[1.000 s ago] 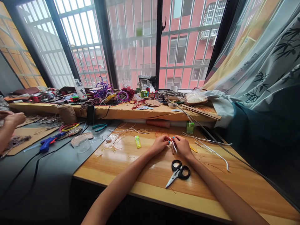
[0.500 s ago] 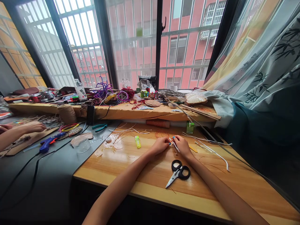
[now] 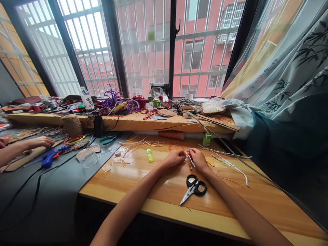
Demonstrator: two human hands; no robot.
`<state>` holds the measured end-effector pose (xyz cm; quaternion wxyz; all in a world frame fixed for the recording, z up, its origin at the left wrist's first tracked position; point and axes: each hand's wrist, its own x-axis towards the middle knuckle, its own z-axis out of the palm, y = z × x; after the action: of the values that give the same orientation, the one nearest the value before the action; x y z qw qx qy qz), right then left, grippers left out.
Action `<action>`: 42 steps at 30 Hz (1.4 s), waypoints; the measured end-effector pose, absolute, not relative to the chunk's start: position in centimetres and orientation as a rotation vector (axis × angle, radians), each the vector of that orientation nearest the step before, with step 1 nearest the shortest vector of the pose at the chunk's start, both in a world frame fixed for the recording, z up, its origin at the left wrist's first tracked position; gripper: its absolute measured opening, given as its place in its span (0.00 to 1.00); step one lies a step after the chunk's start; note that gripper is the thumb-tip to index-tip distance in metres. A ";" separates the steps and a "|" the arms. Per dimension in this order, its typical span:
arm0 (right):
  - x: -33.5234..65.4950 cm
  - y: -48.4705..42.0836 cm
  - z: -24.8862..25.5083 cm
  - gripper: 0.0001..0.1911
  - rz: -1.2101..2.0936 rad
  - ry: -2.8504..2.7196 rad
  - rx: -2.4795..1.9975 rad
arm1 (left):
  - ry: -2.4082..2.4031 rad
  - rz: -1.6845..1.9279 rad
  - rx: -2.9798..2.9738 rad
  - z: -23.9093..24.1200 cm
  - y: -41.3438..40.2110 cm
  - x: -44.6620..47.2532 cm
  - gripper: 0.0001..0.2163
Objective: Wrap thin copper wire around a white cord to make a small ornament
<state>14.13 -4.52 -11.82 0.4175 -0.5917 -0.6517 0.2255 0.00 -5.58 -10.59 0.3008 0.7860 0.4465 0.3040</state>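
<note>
White cord (image 3: 191, 164) is hanging in short ends between the two hands, just above the tabletop (image 3: 123, 186) and beyond the scissors (image 3: 193, 188). The left hand (image 3: 175, 158) is bringing its fingers close together at the top of the cord, pinching it from one side. The right hand (image 3: 197, 159) is gripping it from the other, its fingers also drawn narrow, and blue nails are showing on both hands. A bit of orange is peeking out between the fingertips; it is probably thread, though the knuckles are hiding most of it.

The scissors are lying nearer the wearer with their blades parted, pointing toward the front edge. A yellow-green lighter (image 3: 150, 155) is resting to the left of the left hand, while white strands (image 3: 237, 168) are trailing across the wood to the right of the right hand. A green box (image 3: 206, 139) is standing behind the right hand. Over on the grey surface (image 3: 61, 194) at left, a co-worker's hand (image 3: 42, 141) is reaching over a brown board (image 3: 36, 155) near a blue glue gun (image 3: 50, 158).
</note>
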 end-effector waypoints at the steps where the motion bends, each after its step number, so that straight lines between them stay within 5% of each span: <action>1: 14.1 -4.5 -11.8 0.13 0.569 -1.634 -1.489 | 1.172 0.805 2.063 -10.6 -5.6 0.0 0.09; 11: 14.4 -3.5 -12.1 0.08 0.912 -1.443 -1.318 | 1.172 0.938 1.816 -11.5 -5.2 0.2 0.11; 17: 14.6 -3.7 -11.8 0.17 0.929 -1.510 -1.258 | 1.257 1.053 1.742 -11.8 -5.1 0.3 0.09; 42: 13.6 -5.5 -11.4 0.13 0.050 -2.132 -1.410 | 1.578 1.014 2.258 -11.8 -5.5 0.0 0.11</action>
<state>13.60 -5.48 -11.42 0.2881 -0.5282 -0.7985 0.0187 -0.01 -5.47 -11.78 0.1029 0.7652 0.5347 0.3435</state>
